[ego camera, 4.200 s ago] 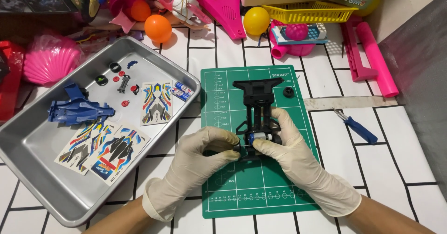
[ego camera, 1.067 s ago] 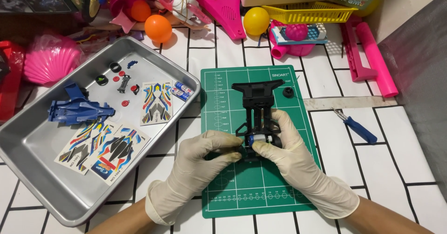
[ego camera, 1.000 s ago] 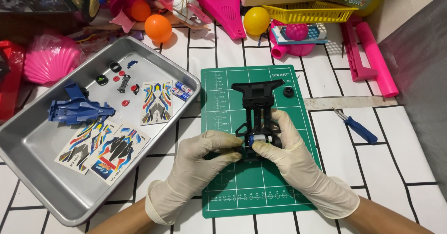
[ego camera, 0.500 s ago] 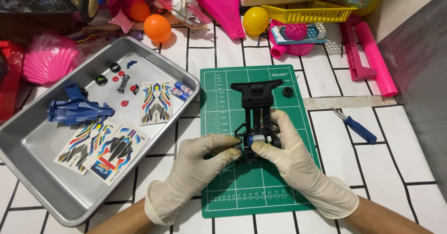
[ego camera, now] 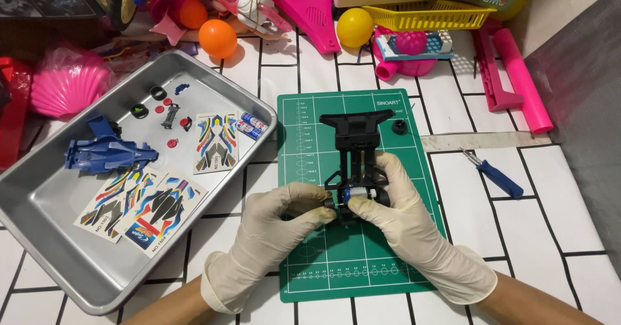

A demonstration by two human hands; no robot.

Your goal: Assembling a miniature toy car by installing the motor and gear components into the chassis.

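Chassis (ego camera: 358,150) of a black toy car lies lengthwise on the green cutting mat (ego camera: 310,260), its near end caught between both gloved hands. Left hand (ego camera: 275,225) pinches that end from the mat's left side, fingertips closed on it; right hand (ego camera: 404,218) clamps it from the right. Left of the mat sits a metal tray (ego camera: 58,247) holding a blue car body (ego camera: 107,151). Right of the mat, on the worktop, lies a blue screwdriver (ego camera: 498,176).

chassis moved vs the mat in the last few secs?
No. The black chassis sits on the same spot of the green mat; both gloved hands grip its near end as before.
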